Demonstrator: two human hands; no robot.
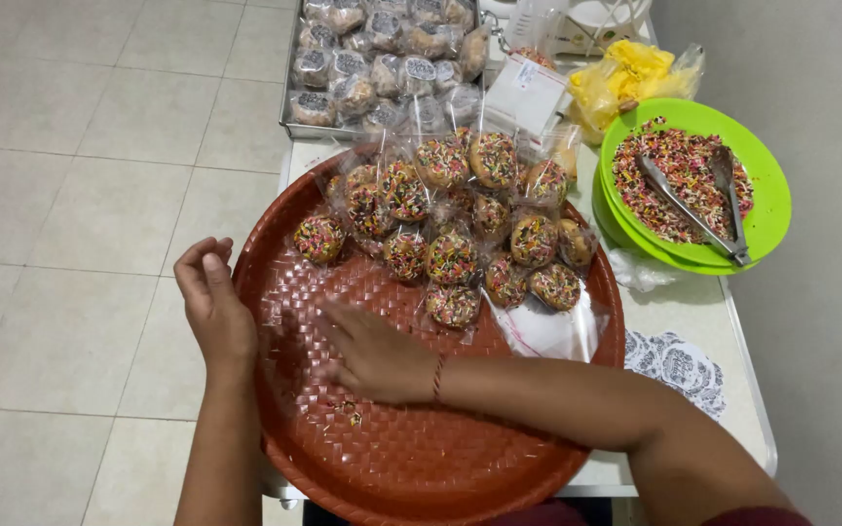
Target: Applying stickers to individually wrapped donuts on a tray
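Red woven tray (pixel 411 458) as landmark, on a white table (pixel 703 331); near part of tray bare but for a few loose sprinkles (pixel 348 414)

Left hand (pixel 214 307) at tray's left rim, fingers curled loosely together, resting against the edge, not clamped on anything

Right hand (pixel 372 353) reaching across tray's middle, palm down, fingers spread flat on a clear plastic bag (pixel 299 326) lying on the weave; whether it pinches the film I cannot tell; bag judged very light, limp, slippery, hard to see; best taken at its open edge between thumb and fingertip

Second clear bag (pixel 547 331) at tray's right side

Far half of tray: heap of sprinkle-coated doughnuts (pixel 455 219), most already in bags; judged soft, crumbly, coating sheds easily; hold by the sides, gently

Right of tray: stacked green bowls (pixel 771 209) with sprinkles, metal tongs (pixel 698 209) laid in the top one; yellow bag (pixel 625 78) behind them

Beyond tray: metal pan (pixel 289 122) full of bagged doughnuts
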